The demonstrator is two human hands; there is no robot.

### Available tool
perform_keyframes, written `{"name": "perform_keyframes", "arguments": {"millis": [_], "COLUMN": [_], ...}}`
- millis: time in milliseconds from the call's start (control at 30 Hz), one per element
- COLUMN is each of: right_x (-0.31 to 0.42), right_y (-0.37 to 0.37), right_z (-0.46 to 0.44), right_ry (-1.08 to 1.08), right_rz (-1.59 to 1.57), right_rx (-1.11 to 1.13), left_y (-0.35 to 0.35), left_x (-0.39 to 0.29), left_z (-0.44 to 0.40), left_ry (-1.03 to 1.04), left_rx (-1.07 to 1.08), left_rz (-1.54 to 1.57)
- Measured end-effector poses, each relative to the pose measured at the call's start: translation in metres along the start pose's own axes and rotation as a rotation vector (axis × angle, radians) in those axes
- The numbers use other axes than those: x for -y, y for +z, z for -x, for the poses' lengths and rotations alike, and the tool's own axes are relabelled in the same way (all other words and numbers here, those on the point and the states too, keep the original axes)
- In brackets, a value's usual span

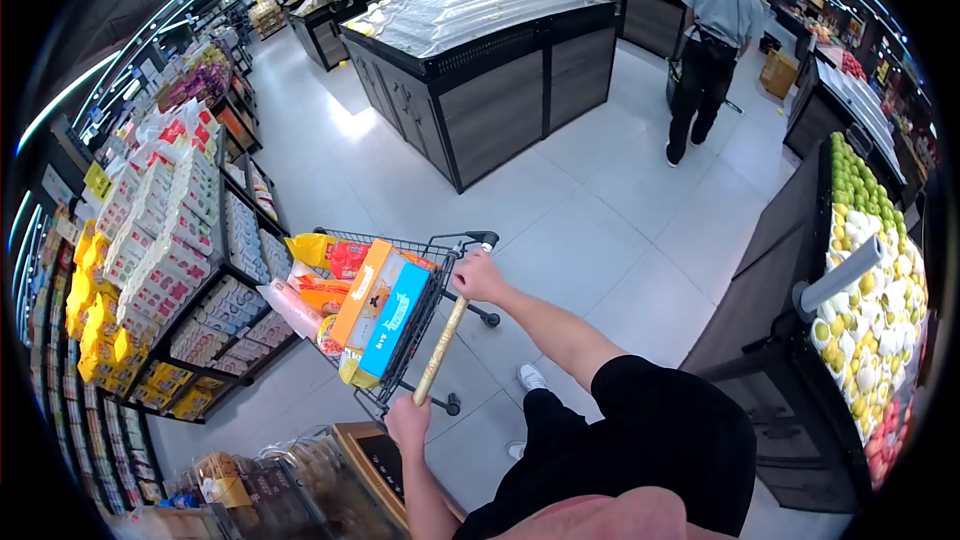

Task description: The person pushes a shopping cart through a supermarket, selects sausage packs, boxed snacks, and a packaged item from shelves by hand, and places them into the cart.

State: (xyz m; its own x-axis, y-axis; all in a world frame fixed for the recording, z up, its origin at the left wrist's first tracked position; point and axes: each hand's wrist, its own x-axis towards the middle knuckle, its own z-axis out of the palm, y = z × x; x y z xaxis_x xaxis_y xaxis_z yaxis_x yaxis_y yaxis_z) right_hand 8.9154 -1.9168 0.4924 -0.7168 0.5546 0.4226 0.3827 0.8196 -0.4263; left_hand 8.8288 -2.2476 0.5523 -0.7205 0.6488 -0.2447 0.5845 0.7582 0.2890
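Note:
My right hand point(478, 276) is wrapped round the far end of a shopping cart's handle point(440, 350). At the near end, my left hand point(408, 421) grips the same bar. Beyond the bar stands the dark wire shopping cart point(400, 240), loaded with packaged goods. An orange box point(362, 292) and a blue box point(396, 318) stand side by side on edge in it. Around them lie a red packet point(349, 260), a yellow packet point(312, 249) and a long pale pink package point(291, 308). Some goods lower in the cart are hidden by the boxes.
A shelf of stacked packs point(175, 230) runs along the left. Ahead is a dark display island point(500, 90) under a pale cover. Packaged bread point(225, 480) stands at lower left, a fruit stand point(870, 290) at right. A person point(715, 40) walks in the aisle point(590, 200).

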Motion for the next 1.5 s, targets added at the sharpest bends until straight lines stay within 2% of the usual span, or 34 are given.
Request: {"name": "perform_keyframes", "arguments": {"millis": [33, 67, 133, 167, 267, 300, 333, 400, 467, 533, 800, 900, 1500], "right_x": [0.002, 0.004, -0.006, -0.019, -0.038, -0.037, -0.039, -0.040, -0.050, -0.056, -0.108, -0.134, -0.233], "right_y": [-0.011, -0.023, -0.047, -0.054, -0.083, -0.083, -0.084, -0.093, -0.105, -0.119, -0.123, -0.121, -0.089], "right_z": [0.010, 0.020, 0.040, 0.052, 0.061, 0.057, 0.057, 0.054, 0.059, 0.058, 0.047, 0.027, -0.116], "right_ry": [0.011, 0.027, -0.189, -0.334, -0.434, -0.360, -0.359, -0.212, -0.244, -0.160, -0.120, -0.125, -0.093], "right_rz": [-0.041, -0.033, -0.122, -0.060, 0.117, 0.181, 0.179, 0.435, 0.380, 0.398, 0.326, 0.361, 0.392], "right_rx": [0.104, 0.093, 0.211, 0.109, 0.184, 0.289, 0.290, 0.764, 0.720, 0.757, 0.673, 0.625, 0.653], "left_y": [-0.001, -0.002, -0.008, -0.009, -0.013, -0.013, -0.013, -0.012, -0.010, -0.008, 0.004, 0.009, 0.005], "left_x": [0.006, 0.011, 0.015, 0.019, 0.026, 0.029, 0.029, 0.024, 0.014, 0.005, -0.031, -0.050, -0.120], "left_z": [0.003, 0.006, 0.009, 0.009, 0.001, 0.001, 0.000, -0.005, -0.013, -0.022, -0.075, -0.101, -0.259], "left_ry": [-0.005, 0.016, 0.015, 0.010, 0.037, 0.035, 0.033, 0.100, 0.124, 0.155, 0.220, 0.211, 0.189], "left_rx": [-0.014, -0.009, -0.005, 0.005, 0.018, 0.011, 0.012, 0.037, 0.027, 0.022, -0.015, -0.026, -0.058], "left_rz": [0.019, 0.013, -0.034, -0.048, -0.099, -0.107, -0.108, -0.168, -0.184, -0.200, -0.184, -0.162, -0.212]}}
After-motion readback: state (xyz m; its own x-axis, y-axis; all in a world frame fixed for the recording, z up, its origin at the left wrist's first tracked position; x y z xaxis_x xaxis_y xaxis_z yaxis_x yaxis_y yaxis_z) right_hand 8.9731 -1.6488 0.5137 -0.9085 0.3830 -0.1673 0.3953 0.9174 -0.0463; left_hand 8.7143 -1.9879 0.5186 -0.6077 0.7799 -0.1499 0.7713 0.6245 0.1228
